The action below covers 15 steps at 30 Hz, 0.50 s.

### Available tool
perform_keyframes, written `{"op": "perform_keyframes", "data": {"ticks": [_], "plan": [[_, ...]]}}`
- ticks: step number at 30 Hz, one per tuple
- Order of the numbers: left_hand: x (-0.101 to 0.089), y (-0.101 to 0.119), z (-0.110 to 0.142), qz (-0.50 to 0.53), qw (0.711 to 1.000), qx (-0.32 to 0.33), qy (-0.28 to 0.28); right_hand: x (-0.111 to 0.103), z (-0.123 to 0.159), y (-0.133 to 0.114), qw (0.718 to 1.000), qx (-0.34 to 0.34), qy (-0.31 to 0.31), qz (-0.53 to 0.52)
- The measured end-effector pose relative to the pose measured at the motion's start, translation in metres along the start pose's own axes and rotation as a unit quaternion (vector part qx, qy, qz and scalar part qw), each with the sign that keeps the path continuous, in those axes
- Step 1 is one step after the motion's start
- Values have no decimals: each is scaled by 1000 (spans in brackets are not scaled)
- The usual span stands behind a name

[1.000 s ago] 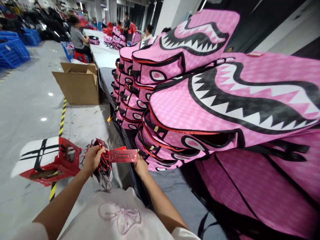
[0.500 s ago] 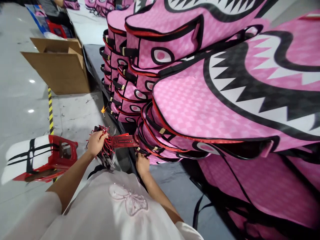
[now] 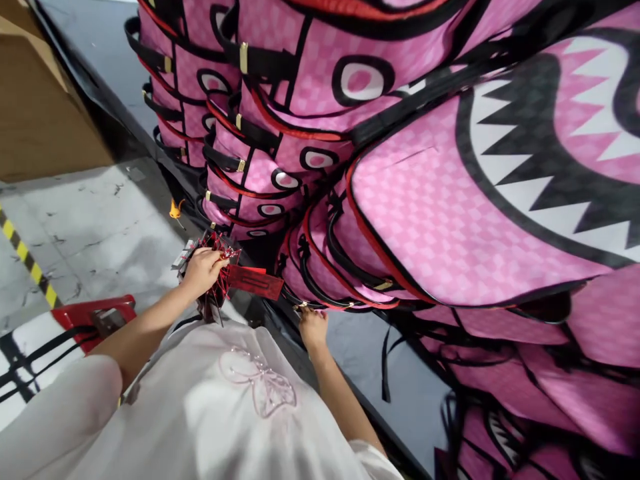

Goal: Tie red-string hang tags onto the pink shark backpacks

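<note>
hands closed, left point(image 3: 203, 272) clutching red-stringed tags point(image 3: 255, 283), right point(image 3: 313, 328) pinching at a gold clasp point(image 3: 301, 305).

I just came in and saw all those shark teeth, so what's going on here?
A person stands beside piles of pink bags with shark teeth and eyes on them. Their left hand holds a bunch of red strings and tags, and one long red tag sticks out toward the bags. The fingers of their right hand are at a small metal clasp low on the nearer pile. I can't tell if they grip it.
</note>
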<state>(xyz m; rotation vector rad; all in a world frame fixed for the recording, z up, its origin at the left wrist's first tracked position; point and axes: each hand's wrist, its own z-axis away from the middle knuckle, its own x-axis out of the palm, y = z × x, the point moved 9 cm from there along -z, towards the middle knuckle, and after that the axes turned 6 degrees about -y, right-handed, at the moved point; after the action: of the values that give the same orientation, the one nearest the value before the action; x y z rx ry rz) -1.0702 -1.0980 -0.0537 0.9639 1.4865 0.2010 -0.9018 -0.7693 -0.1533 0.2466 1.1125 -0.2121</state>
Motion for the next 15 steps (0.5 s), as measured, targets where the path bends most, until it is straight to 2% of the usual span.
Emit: {"op": "perform_keyframes", "data": {"ticks": [5, 11, 15], "plan": [[16, 9, -10, 11, 997, 60, -51, -1, 9, 16, 999, 32, -1, 2], [28, 36, 3, 15, 987, 128, -95, -7, 13, 14, 999, 44, -1, -3], [32, 48, 13, 13, 990, 110, -88, -8, 25, 19, 998, 19, 12, -67]]}}
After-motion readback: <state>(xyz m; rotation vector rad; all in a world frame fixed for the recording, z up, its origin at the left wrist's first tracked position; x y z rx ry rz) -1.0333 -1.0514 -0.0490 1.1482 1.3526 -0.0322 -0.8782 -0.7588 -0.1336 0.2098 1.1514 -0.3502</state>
